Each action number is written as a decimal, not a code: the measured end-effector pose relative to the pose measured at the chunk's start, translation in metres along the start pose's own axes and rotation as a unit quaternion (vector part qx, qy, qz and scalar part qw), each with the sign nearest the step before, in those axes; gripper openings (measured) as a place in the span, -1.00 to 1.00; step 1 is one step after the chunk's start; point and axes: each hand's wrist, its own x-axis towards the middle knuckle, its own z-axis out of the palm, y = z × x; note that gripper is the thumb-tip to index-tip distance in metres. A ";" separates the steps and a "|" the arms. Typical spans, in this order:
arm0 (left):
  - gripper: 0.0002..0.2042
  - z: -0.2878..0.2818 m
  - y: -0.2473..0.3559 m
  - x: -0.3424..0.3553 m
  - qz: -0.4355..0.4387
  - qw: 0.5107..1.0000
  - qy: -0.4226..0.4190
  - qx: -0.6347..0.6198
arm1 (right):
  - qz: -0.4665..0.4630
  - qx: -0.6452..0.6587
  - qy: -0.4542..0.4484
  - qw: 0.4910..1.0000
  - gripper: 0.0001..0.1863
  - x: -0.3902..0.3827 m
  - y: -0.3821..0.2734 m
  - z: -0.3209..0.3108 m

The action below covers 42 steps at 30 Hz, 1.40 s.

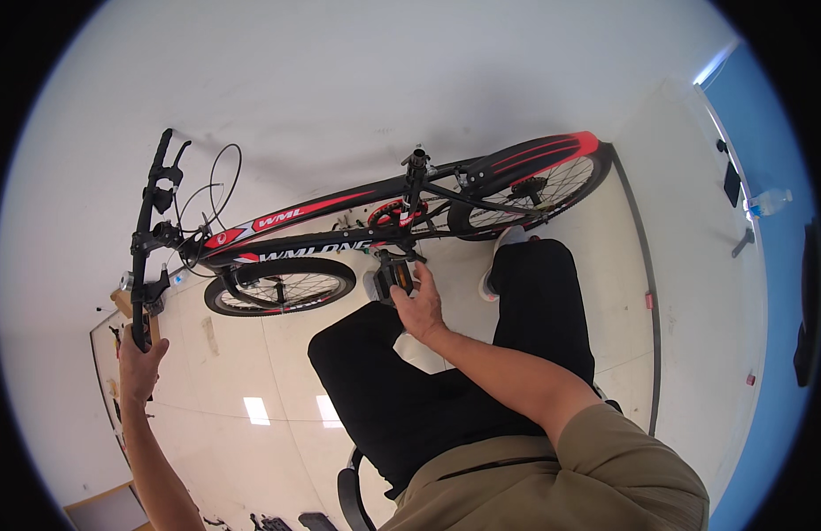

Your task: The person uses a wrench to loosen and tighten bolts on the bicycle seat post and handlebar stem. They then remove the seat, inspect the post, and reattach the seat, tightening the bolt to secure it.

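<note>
A black and red bicycle (295, 242) stands across in front of me, beside the white wall. My left hand (141, 365) is closed round the near end of its black handlebar (139, 265), with the thumb sticking out. Between my knees, my right hand (419, 305) grips a black pedal (393, 276) with an amber reflector, thumb on top and fingers partly hidden. The red chainring (385, 215) lies just beyond that pedal. At the top of the seat post (416, 161) a bare clamp shows. The front wheel (341, 285) is turned at an angle to the frame.
Behind the handlebar is a cardboard box (123, 303) with a can near it. A chair's black armrest (349, 496) shows beside my hip. Several dark parts (273, 522) lie on the floor at the bottom. At right, a plastic bottle (770, 203) stands near a blue wall (773, 115).
</note>
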 end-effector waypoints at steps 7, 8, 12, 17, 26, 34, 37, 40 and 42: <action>-0.69 -0.003 -0.010 -0.001 -0.008 1.000 0.001 -0.001 | 0.024 -0.037 -0.139 0.989 -0.55 -0.007 -0.011 -0.005; -0.69 -0.003 -0.009 -0.001 -0.008 1.000 -0.001 0.003 | 0.017 -0.035 -0.140 0.989 -0.57 -0.007 -0.010 -0.004; -0.69 -0.001 -0.004 0.001 -0.006 1.000 0.004 0.021 | 0.011 -0.038 -0.128 0.991 -0.61 -0.006 -0.009 -0.007; -0.72 -0.002 0.002 -0.004 0.003 0.999 0.004 0.034 | -0.002 -0.040 -0.120 0.992 -0.65 -0.004 0.003 -0.003; -0.71 0.002 -0.009 -0.001 -0.002 0.999 0.013 0.037 | 0.036 -0.066 -0.090 0.993 -0.61 0.001 -0.008 -0.016; -0.72 -0.001 -0.009 0.000 0.003 1.000 0.007 0.028 | 0.048 -0.011 -0.002 0.999 -0.64 0.012 -0.001 -0.025; -0.72 0.001 -0.010 0.003 0.007 1.000 0.010 0.026 | 0.039 0.038 -0.061 0.997 -0.70 0.017 0.012 -0.023; -0.73 0.001 -0.014 0.005 0.014 1.000 0.011 0.022 | 0.007 0.077 -0.158 0.984 -0.54 0.007 0.017 -0.016; -0.73 0.001 -0.015 0.003 0.012 1.000 0.011 0.018 | 0.018 0.012 -0.207 0.978 -0.56 0.001 0.014 -0.018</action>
